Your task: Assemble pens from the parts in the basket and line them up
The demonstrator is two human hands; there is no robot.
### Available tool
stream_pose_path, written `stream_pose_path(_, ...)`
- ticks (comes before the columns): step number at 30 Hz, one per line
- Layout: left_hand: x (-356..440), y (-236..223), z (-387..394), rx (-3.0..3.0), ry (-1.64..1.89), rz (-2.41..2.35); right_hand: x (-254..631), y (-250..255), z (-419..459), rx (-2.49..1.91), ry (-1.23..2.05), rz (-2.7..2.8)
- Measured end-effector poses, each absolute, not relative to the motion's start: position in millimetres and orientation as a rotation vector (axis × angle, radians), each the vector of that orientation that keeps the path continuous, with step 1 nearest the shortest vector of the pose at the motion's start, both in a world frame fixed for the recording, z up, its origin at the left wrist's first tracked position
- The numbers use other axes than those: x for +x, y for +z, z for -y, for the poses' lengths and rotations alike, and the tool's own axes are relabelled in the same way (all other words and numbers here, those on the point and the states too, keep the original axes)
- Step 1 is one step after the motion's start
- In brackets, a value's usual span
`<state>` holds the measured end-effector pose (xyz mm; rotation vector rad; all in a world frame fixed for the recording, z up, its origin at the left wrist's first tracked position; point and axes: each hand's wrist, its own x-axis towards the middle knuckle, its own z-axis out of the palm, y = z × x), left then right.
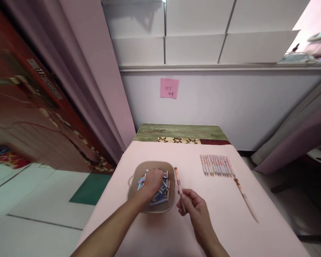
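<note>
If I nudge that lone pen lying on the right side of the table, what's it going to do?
The pen looks slim and straight, so it would probably stay stiff. Lying loose on the flat table, it may roll or swivel, though the wider brown top could make it turn unevenly.

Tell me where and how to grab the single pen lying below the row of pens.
I'd pinch the pen mid-barrel from above, thumb and finger on its long sides. It's slim, lies slantwise on the pink cloth, and nothing touches those sides, while its brown top sits close to the row.
</note>
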<state>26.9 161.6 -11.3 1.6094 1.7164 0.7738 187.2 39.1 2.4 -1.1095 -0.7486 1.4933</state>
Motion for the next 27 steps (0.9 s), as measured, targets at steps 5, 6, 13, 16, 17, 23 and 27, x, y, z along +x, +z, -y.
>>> stream_pose_path(5,28.7,-8.5,-166.6,1.933,0.234,-1.797,189.9,4.6,-38.3,-1.124,1.488,0.740)
stream_pose_path(6,28.0,-6.9,-167.3,1.976,0.165,-1.794,190.0,4.9,-38.0,-1.125,1.488,0.737)
stream_pose_path(13,21.7,-0.1,-171.9,2.176,-0.070,-1.732,189.4,4.1,-36.9,-1.119,1.503,0.735)
stream_pose_path(16,21.6,-5.3,-172.9,2.213,-0.074,-1.736,188.0,3.2,-36.3,-1.109,1.510,0.754)
stream_pose_path(17,21.9,-7.7,-173.1,2.219,-0.069,-1.743,187.3,3.0,-36.1,-1.103,1.514,0.760)
stream_pose_path(23,21.7,-21.3,-176.1,2.226,0.004,-1.768,184.0,2.2,-34.9,-1.088,1.522,0.778)
stream_pose_path(27,18.1,-25.8,-176.2,2.220,0.095,-1.753,183.5,1.3,-34.9,-1.089,1.521,0.791)
